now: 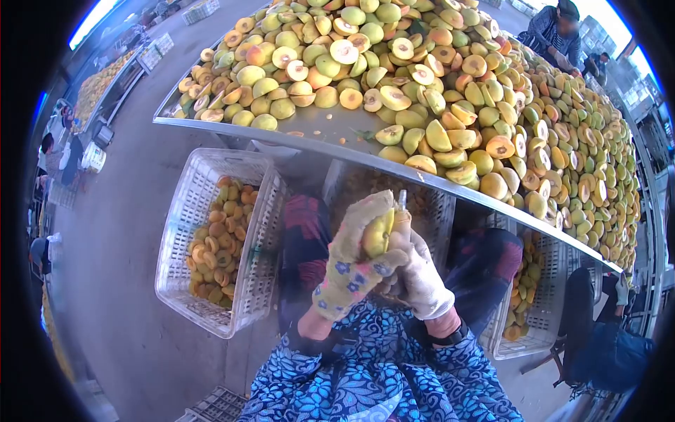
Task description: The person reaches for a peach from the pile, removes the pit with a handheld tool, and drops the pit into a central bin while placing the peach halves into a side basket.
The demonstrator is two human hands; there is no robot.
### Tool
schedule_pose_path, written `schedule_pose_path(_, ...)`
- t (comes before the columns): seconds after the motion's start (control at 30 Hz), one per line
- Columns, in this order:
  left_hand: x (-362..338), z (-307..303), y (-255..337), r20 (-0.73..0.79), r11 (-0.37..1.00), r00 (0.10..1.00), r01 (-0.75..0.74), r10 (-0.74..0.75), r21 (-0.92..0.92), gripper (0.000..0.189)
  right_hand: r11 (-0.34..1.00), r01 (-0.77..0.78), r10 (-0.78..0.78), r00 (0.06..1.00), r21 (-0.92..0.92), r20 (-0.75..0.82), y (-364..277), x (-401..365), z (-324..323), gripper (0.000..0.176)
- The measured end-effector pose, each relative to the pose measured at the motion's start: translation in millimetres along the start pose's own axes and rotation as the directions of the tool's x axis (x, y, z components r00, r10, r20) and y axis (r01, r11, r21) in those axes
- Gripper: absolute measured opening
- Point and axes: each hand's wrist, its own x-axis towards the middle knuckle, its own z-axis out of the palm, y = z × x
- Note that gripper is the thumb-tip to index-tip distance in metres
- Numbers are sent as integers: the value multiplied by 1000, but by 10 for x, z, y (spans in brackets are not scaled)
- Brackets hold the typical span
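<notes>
My left hand (357, 257), in a pale glove with blue flowers, is closed around a yellow-green peach (378, 233). Close against it, my right hand (422, 274), in a plain whitish glove, grips a small tool (402, 204) whose short metal tip points up. The tool's lower part is hidden in the glove, so its exact kind does not show. Both hands are raised over my lap, just below the edge of a metal table (323, 145) heaped with cut peaches (436, 133).
A white crate (172, 260) of peach halves stands on the left, another crate (503, 344) on the right, and a third crate (446, 218) under the table. A person (552, 39) works across the table at the far right. A white bucket (93, 157) is farther left.
</notes>
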Motion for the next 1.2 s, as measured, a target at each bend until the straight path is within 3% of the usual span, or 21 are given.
schedule_pose_path(0.07,-24,-19,2,25,984,994,104,-102,-147,65,998,-20,20,1000,-54,-1,26,37,-109,32)
schedule_pose_path(0.1,-21,-15,12,-56,938,984,141,-167,-316,65,842,292,-297,953,-453,62,18,87,-110,29)
schedule_pose_path(0.13,-29,-19,34,-126,864,961,159,-246,-477,66,452,512,-527,814,-730,244,0,103,-94,26)
schedule_pose_path(0.17,-1,-41,61,-122,812,960,141,-252,-567,58,435,350,-416,895,-830,159,-89,-27,-93,24)
schedule_pose_path(0.33,-101,-188,70,-105,702,894,265,-436,-661,58,292,296,-350,918,-909,187,-241,-105,-150,29)
schedule_pose_path(0.4,-152,-253,54,-20,643,841,398,-541,-654,57,85,387,-391,860,-918,326,-269,-83,-161,32)
schedule_pose_path(0.47,-150,-254,72,-36,660,822,429,-568,-616,55,35,362,-362,873,-932,326,-298,-62,-161,34)
schedule_pose_path(0.53,-141,-269,181,55,587,733,585,-679,-559,52,-129,363,-300,873,-923,386,-323,-40,-194,36)
schedule_pose_path(0.57,-279,-354,-75,56,725,816,541,-576,-425,52,-139,365,-289,874,-921,390,-327,-34,-209,37)
schedule_pose_path(0.6,-339,-371,-132,54,724,814,544,-579,-425,52,-136,366,-286,876,-921,390,-330,-26,-231,37)
schedule_pose_path(0.67,-418,-384,-187,-35,790,793,601,-608,-119,58,-190,403,-253,861,-895,442,-339,-6,-280,37)
schedule_pose_path(0.8,-463,-257,-205,-156,685,692,607,-705,-403,43,-264,418,-229,848,-869,478,-340,55,-340,34)
schedule_pose_path(0.83,-583,-306,-262,-30,709,802,508,-596,-489,41,-325,401,-236,843,-856,484,-323,80,-362,30)
schedule_pose_path(0.87,-665,-331,-297,79,702,888,410,-454,-582,61,-386,381,-241,837,-840,491,-306,113,-388,26)
schedule_pose_path(0.9,-676,-321,-273,82,700,885,415,-458,-581,61,-403,273,-304,861,-874,409,-265,177,-389,23)
schedule_pose_path(0.93,-675,-302,-235,127,637,802,550,-584,-541,63,-414,158,-367,872,-896,324,-228,251,-400,21)
schedule_pose_path(0.97,-666,-294,-207,168,554,697,672,-697,-492,65,-324,130,-461,843,-937,276,-242,303,-460,21)
schedule_pose_path(1.0,-638,-294,-208,168,557,701,668,-693,-493,65,-291,192,-492,810,-937,319,-282,276,-457,20)
schedule_pose_path(1.07,-674,-277,-192,125,527,707,622,-696,-580,65,19,243,-424,881,-970,212,-305,161,-364,21)
schedule_pose_path(1.1,-685,-280,-198,125,526,706,622,-697,-580,65,60,251,-381,900,-966,210,-289,137,-359,22)
schedule_pose_path(1.2,-692,-333,-267,44,924,945,327,-325,-200,65,74,332,-279,912,-940,300,-263,92,-346,28)
